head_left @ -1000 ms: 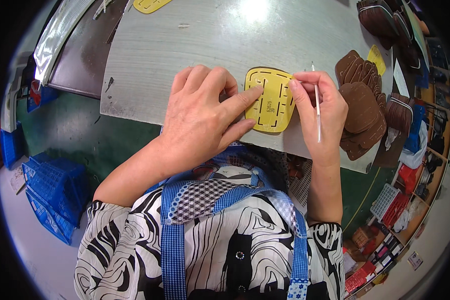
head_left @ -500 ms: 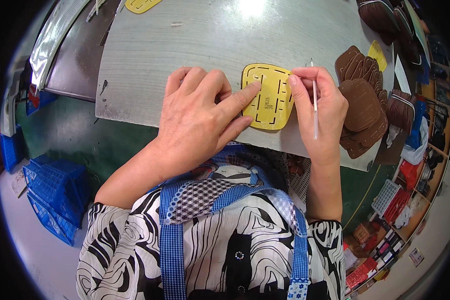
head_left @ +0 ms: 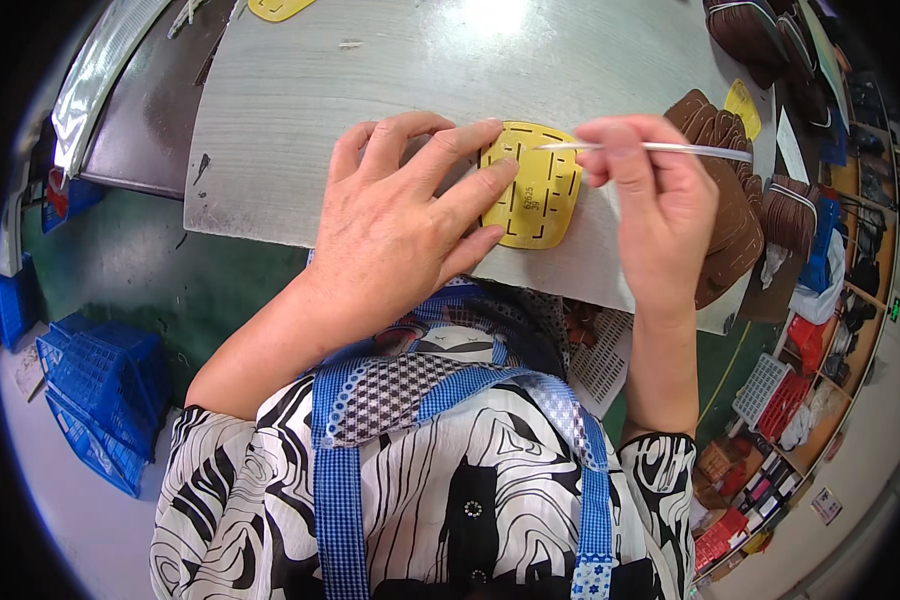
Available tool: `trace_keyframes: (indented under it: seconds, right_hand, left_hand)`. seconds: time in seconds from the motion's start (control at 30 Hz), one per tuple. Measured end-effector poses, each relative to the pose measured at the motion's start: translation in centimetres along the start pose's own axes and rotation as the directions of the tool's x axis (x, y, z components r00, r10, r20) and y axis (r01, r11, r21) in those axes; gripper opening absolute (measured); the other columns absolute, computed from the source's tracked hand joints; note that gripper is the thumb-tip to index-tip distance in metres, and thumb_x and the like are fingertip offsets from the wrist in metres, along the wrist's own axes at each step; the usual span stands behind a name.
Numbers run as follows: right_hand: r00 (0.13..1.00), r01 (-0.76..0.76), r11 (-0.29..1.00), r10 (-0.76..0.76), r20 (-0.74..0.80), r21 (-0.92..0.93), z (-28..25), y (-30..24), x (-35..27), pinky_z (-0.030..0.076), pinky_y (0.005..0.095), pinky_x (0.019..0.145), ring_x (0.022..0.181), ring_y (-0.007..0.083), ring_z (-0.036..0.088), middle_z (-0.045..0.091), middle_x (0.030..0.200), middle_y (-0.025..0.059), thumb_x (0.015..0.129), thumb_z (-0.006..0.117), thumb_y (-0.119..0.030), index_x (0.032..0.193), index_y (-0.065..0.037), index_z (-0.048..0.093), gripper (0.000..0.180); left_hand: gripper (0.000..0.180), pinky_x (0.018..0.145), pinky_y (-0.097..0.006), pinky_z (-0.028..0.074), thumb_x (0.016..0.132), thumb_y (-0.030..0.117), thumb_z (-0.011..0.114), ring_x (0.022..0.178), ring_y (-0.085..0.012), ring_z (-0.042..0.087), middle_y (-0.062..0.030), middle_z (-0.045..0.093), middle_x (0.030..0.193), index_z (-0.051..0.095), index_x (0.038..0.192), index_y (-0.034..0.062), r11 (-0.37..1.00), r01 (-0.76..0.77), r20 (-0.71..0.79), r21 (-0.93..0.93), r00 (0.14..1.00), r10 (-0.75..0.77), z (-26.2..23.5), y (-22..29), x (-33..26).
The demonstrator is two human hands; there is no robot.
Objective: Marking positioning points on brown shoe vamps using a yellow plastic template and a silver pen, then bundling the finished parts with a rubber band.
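Fingers, left hand (head_left: 395,215): spread; rest with thumb, index and middle tips on the nine-o'clock side of a yellow slotted template (head_left: 536,200), apparently to keep it from sliding.
Fingers, right hand (head_left: 660,200): bent inward at three o'clock; pinch a slim white pen (head_left: 685,149) between thumb and forefinger.
Pen angle: laid low, pointing toward nine o'clock, probably to bring the tip to a slot; hard to tell whether touching.
Yellow slotted template: lies flat on the grey tabletop (head_left: 370,85), close to the near edge, within easy reach of both hands; partly covered by left fingertips.
Brown slotted pieces (head_left: 738,235): lie heaped at three o'clock, partly hidden behind the right hand, which crowds that side.
Banded brown bundle (head_left: 790,215): sits farther out at three o'clock, beyond the heap.
Other yellow pieces: show at two o'clock (head_left: 741,108), beside the heap, and at ten o'clock (head_left: 280,8), cut by the view's edge.
Blue baskets (head_left: 105,400): stand at eight o'clock, off the tabletop, clear of both arms.
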State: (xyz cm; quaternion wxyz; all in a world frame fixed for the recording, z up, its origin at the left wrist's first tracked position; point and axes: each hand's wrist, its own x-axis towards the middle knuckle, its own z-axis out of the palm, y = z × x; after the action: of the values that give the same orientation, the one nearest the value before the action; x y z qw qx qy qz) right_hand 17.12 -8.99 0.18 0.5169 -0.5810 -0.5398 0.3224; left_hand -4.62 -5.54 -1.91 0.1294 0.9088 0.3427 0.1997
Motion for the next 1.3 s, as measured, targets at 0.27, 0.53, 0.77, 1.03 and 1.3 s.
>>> trace_keyframes:
  seconds: [0.27, 0.53, 0.77, 1.03, 1.3]
  right_hand:
    - [0.971, 0.232, 0.892, -0.191, 0.143, -0.388, 2.1, 0.6, 1.1, 0.051, 0.0383, 0.066, 0.070, 0.0307, 0.065, 0.067, 0.084, 0.0128, 0.101, 0.061, -0.014, 0.095, -0.002, 0.067, 0.015]
    - [0.996, 0.077, 0.790, -0.092, 0.007, -0.608, -0.9, -0.5, -3.1, 0.049, 0.0378, 0.064, 0.069, 0.0284, 0.063, 0.063, 0.081, 0.0142, 0.103, 0.059, -0.013, 0.093, -0.001, 0.065, 0.017]
    - [0.993, 0.118, 0.938, -0.117, 0.023, -0.327, 0.1, -0.9, -2.1, 0.048, 0.0245, 0.070, 0.076, 0.0093, 0.059, 0.064, 0.084, 0.0040, 0.110, 0.050, -0.017, 0.098, 0.003, 0.069, 0.030]
    - [0.955, 0.289, 0.824, -0.284, 0.086, -0.487, 3.1, 0.4, -0.8, 0.050, 0.0383, 0.062, 0.072, 0.0306, 0.063, 0.065, 0.083, 0.0123, 0.099, 0.065, -0.014, 0.093, -0.002, 0.067, 0.013]
    - [0.959, 0.269, 0.832, -0.278, 0.054, -0.486, 3.2, 0.7, -1.0, 0.050, 0.0397, 0.063, 0.071, 0.0317, 0.063, 0.065, 0.083, 0.0125, 0.099, 0.065, -0.014, 0.093, -0.002, 0.066, 0.014]
  left_hand:
    - [0.034, 0.105, -0.045, 0.038, 0.083, 0.030, 0.076, 0.125, -0.0263, 0.050, 0.0018, 0.058, 0.140, 0.072, 0.116, 0.0252, 0.999, -0.040, 0.004, 0.021, 0.999, 0.040, 0.1, -0.1, 0.0]
    - [0.038, 0.106, -0.044, 0.037, 0.084, 0.033, 0.076, 0.126, -0.0254, 0.050, 0.0014, 0.058, 0.140, 0.072, 0.121, 0.0259, 1.000, -0.014, 0.002, 0.025, 1.000, 0.014, 0.2, 0.1, 0.0]
    - [0.038, 0.107, -0.044, 0.037, 0.083, 0.032, 0.076, 0.125, -0.0260, 0.051, 0.0006, 0.060, 0.139, 0.069, 0.119, 0.0214, 0.999, -0.025, -0.016, 0.024, 1.000, 0.025, 0.0, 0.0, 0.2]
    - [0.042, 0.104, -0.046, 0.039, 0.077, 0.029, 0.081, 0.121, -0.0246, 0.054, 0.0019, 0.062, 0.133, 0.062, 0.111, 0.0118, 0.999, 0.011, -0.054, -0.040, 0.998, -0.013, 0.2, 0.1, 0.4]
    - [0.042, 0.103, -0.047, 0.040, 0.077, 0.029, 0.081, 0.121, -0.0250, 0.054, 0.0015, 0.062, 0.133, 0.062, 0.109, 0.0113, 1.000, 0.001, -0.063, -0.026, 0.998, -0.002, 0.3, 0.0, 0.3]
